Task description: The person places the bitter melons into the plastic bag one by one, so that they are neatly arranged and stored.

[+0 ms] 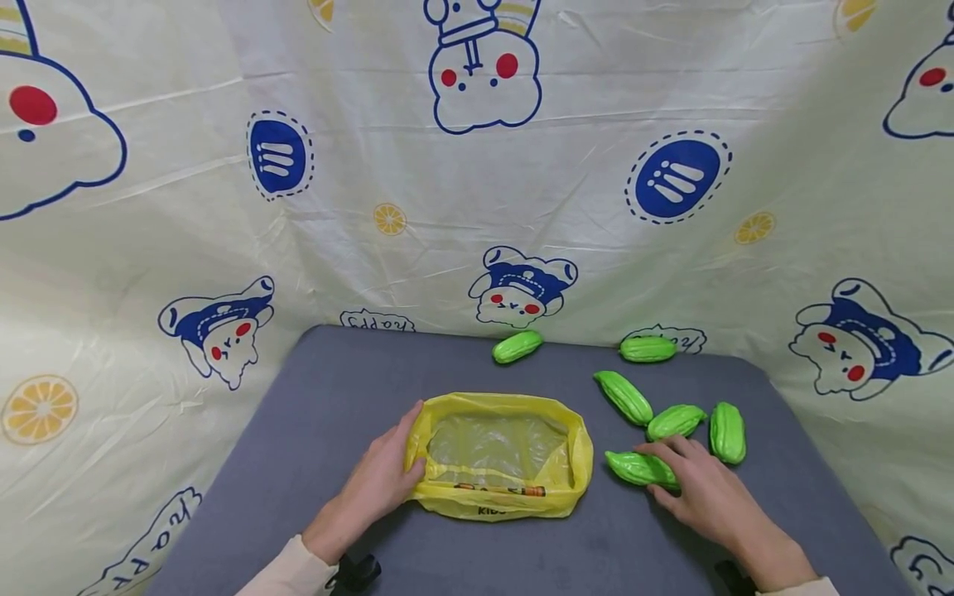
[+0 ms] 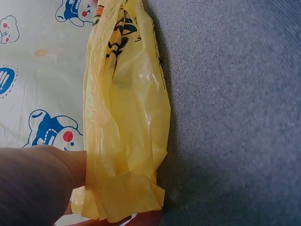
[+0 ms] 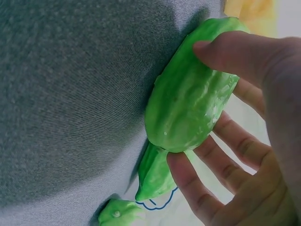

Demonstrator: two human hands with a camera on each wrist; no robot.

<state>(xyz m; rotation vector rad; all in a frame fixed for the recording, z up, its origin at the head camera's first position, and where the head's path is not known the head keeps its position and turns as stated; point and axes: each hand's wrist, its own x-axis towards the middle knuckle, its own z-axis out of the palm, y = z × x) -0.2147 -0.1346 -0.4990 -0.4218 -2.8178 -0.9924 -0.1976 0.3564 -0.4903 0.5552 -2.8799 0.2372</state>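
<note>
A yellow plastic bag (image 1: 514,505) sits open-mouthed on the table, with dark print on its front side. My left hand (image 1: 383,463) grips its left rim, the thumb on the near side; in the left wrist view the bag's wall (image 2: 136,122) hangs in folds beside that hand. To the right of the bag, my right hand (image 1: 696,480) holds a bright green, ridged bitter melon (image 1: 633,468) between thumb and fingers. Seen from the right wrist, the thumb lies over the held bitter melon (image 3: 193,99), close to the grey surface, while other fingers are behind it.
Several more bitter melons lie around: one just beyond the right hand (image 1: 674,422), one at its right (image 1: 727,432), one farther back (image 1: 624,397), and two at the far edge (image 1: 517,347). A printed cloth (image 1: 522,182) rises behind the grey table (image 1: 298,430).
</note>
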